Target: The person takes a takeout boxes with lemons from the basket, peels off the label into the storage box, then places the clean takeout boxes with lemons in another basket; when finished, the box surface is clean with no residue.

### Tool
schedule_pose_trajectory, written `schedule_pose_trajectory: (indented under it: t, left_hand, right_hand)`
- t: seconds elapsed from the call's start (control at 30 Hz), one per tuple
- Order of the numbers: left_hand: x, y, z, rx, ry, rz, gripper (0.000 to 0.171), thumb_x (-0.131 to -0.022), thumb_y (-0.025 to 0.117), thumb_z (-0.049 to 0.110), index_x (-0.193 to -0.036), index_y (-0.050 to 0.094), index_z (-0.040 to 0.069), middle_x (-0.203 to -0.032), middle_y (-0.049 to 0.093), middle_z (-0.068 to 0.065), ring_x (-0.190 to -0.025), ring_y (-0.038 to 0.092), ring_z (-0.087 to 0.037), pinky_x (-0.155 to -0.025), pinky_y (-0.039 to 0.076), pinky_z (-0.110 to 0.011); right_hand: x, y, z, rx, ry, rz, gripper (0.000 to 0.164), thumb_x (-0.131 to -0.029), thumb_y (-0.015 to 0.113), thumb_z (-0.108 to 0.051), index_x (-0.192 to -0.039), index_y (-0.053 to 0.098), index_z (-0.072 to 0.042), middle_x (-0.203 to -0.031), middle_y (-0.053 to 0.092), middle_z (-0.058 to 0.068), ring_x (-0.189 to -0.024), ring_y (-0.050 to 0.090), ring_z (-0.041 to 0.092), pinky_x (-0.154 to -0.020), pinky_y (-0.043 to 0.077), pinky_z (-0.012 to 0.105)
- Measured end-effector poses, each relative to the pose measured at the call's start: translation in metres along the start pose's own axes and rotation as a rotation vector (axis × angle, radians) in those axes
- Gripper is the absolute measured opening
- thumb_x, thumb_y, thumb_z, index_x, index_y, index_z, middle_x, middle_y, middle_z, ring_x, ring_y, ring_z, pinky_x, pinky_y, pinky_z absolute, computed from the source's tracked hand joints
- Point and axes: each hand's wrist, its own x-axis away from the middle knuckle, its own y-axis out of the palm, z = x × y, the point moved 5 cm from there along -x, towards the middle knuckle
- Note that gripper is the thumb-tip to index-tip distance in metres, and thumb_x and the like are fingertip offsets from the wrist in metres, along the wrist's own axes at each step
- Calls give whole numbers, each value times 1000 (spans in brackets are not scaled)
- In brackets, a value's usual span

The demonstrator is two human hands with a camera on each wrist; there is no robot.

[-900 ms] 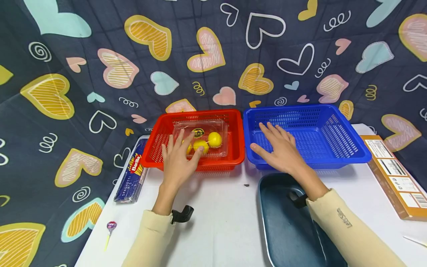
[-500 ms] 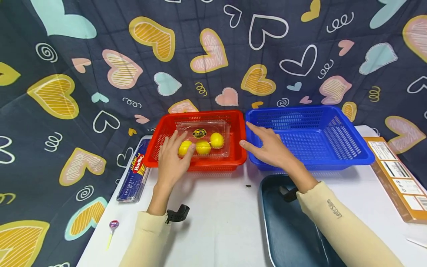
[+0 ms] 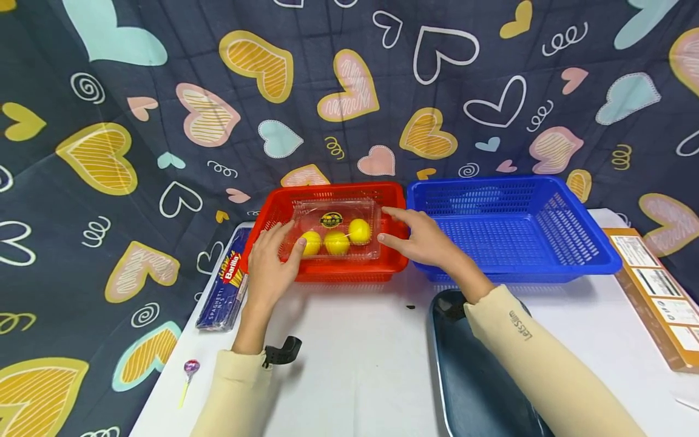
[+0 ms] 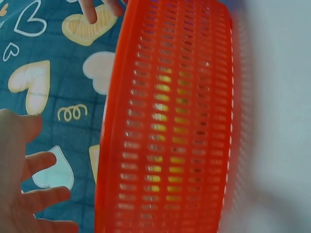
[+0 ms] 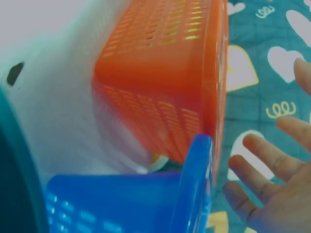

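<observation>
A clear plastic fruit box (image 3: 349, 252) with a dark and gold label lies in the red basket (image 3: 327, 274). Several round yellow fruits (image 3: 337, 243) show through its lid. My left hand (image 3: 269, 260), fingers spread, hovers over the basket's left side, just left of the box. From the other side my right hand (image 3: 417, 238) reaches over the basket's right rim, thumb and fingers apart near the box's right end. Both wrist views show the hands above rim height, the left hand (image 4: 29, 189) and right hand (image 5: 277, 179) holding nothing.
A blue basket (image 3: 595, 258) stands right of the red one. In front lies a dark tray (image 3: 475, 376), partly under my right arm. A Barilla spaghetti pack (image 3: 224, 285) and a lollipop (image 3: 190, 371) are at left, a brown box (image 3: 655, 297) at right.
My right hand has moved left from over the blue basket to the red basket's right side. My left hand has shifted slightly left, off the box, which now shows more fully.
</observation>
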Motion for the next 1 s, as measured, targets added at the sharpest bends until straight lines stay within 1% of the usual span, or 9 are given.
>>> schedule_pose_trajectory:
  t: [0.1, 0.23, 0.37, 0.5, 0.57, 0.67, 0.83, 1.0]
  left_hand:
    - [0, -2, -6, -25, -4, 4, 51, -99, 60, 38, -146, 57, 19, -156, 48, -17, -150, 33, -47, -122, 16, -70]
    - [2, -2, -15, -52, -17, -7, 51, -99, 59, 39, -146, 57, 19, -158, 46, -17, -150, 31, -50, -122, 11, -72]
    - [4, -2, -23, -59, -28, -12, 51, -99, 60, 40, -145, 58, 19, -158, 45, -18, -150, 30, -50, -122, 11, -72]
    - [4, -3, -28, -51, -11, 8, 49, -98, 62, 36, -142, 60, 16, -155, 48, -20, -150, 32, -49, -123, 15, -70]
    - [3, -3, -30, -46, 2, 15, 48, -98, 62, 34, -141, 61, 15, -154, 50, -21, -149, 34, -47, -123, 17, -68]
    - [1, -2, -32, -45, 10, 18, 47, -98, 63, 33, -140, 62, 13, -153, 50, -21, -149, 35, -47, -123, 18, -67]
    - [0, -3, -37, -79, -25, 7, 48, -98, 63, 35, -142, 61, 15, -155, 48, -20, -151, 29, -49, -122, 11, -72]
    - [2, -3, -44, -124, -48, -4, 50, -97, 63, 38, -142, 60, 17, -157, 46, -19, -153, 24, -49, -122, 6, -72]
  right_hand:
    - [-6, 3, -1, -13, -4, 9, 64, -96, 68, -34, -152, 47, -10, -145, 58, 20, -137, 49, 40, -113, 40, 64]
    - [-12, 8, 1, -14, 12, 12, 62, -95, 70, -32, -150, 50, -10, -143, 60, 19, -135, 49, 40, -111, 42, 62]
    - [-16, 13, 4, -2, 30, 7, 61, -95, 71, -33, -150, 52, -12, -142, 61, 18, -135, 47, 39, -113, 38, 63]
    - [-19, 16, 5, 4, 23, 11, 61, -94, 72, -32, -149, 53, -14, -141, 63, 17, -135, 46, 38, -115, 30, 65]
    - [-21, 18, 5, 8, 20, 12, 60, -94, 72, -32, -149, 53, -15, -141, 63, 17, -134, 46, 37, -115, 29, 64]
    - [-24, 20, 4, 22, 13, 10, 60, -94, 72, -32, -149, 54, -16, -140, 63, 16, -133, 47, 37, -113, 31, 63]
    - [-31, 24, 2, 52, 10, 2, 60, -93, 73, -32, -148, 55, -16, -140, 63, 16, -132, 48, 38, -109, 31, 65]
    - [-37, 27, 3, 95, 14, 1, 59, -93, 73, -33, -147, 56, -16, -142, 62, 15, -132, 49, 37, -105, 30, 61]
